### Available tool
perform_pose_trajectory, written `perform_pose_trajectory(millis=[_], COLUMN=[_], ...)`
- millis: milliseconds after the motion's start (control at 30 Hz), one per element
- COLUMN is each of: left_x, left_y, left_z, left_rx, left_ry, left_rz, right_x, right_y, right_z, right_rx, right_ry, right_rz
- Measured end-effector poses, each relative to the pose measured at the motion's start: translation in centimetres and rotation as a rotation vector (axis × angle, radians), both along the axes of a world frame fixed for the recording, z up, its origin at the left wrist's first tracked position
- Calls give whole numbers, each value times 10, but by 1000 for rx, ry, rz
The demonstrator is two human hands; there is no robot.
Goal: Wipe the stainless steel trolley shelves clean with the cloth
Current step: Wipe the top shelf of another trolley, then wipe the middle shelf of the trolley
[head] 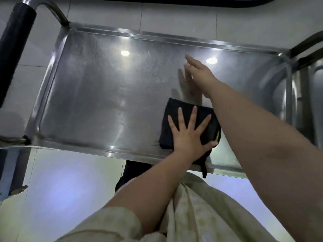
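Pale floor tiles show under the steel shelf [87,95]. Left hand [187,138], fingers spread flat, presses the dark cloth [173,106] near the front rim; right hand [201,72] reaches over with straight fingers. Best, I think: even pressure, long overlapping strokes.

Pale glossy floor tiles [97,13] with thin grey grout lines, soft bluish glare [66,194] pooled on the floor at lower left, a dark curved strip [192,1] along the top edge, a steel surface [312,105] at the right edge, dim even indoor light
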State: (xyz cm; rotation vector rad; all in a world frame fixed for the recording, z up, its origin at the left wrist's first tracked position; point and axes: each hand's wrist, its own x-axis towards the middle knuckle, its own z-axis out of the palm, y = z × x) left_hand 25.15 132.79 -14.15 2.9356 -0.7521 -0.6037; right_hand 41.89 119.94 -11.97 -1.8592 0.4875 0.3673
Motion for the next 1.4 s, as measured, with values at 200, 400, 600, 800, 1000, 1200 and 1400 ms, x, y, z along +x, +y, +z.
perform_pose_trajectory(millis=[200, 400, 600, 800, 1000, 1200, 1400], left_x=[35, 108, 109, 99, 66, 9, -39], left_y=[24, 57, 51, 69, 124, 205, 279], left_z=[21, 16, 27, 61, 136, 185, 186], left_rx=[-245, -127, -203, -245, -343, -438, -597], left_ry=[-115, -93, -93, -183, -440, -643, -674], left_rz=[48, -82, -113, -281, -457, -464, -383], right_x=[-80, -144, -148, -158, -190, -250, -320], right_y=[-22, -5, 10, 22, 65, 145, 220], right_z=[20, -1, 15, 56, 119, 158, 168], right_rx=[-208, -769, -802, -822, -957, -1106, -979], right_ry=[-124, -3, -38, -96, -215, -396, -588], right_rz=[-9, 293, 191, 151, 189, 109, 31])
